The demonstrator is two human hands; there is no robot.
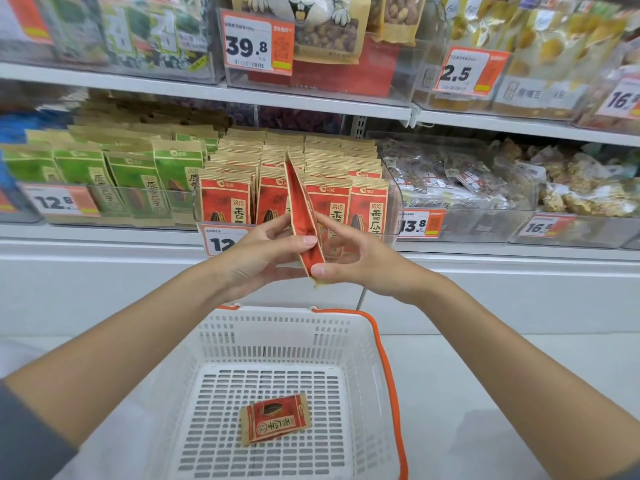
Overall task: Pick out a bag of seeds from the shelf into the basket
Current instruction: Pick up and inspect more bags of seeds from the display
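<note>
- My left hand (pixel 263 252) pinches the red bag of seeds (pixel 304 216): the thumb lies flat on the near side and the fingers are curled round the far side.
- My right hand (pixel 360 261) holds the same bag lower down, with the thumb at its bottom corner and the fingers stretched loosely up its right side.
- The bag stands upright and edge-on to me, in front of the shelf (pixel 104 237) and above the far rim of the basket (pixel 277 311).
- That makes one bag between my two hands.
- One smaller red packet (pixel 273 419) lies flat on the basket floor, turned a little askew.
- The basket is white with one orange handle (pixel 388 368) lying down along its right side.
- Four red bags (pixel 225 199) face me across the front row of the clear bin (pixel 393 202); the second is partly hidden behind the one I hold.
- Four green bags (pixel 135 185) make up the front row to the left.
</note>
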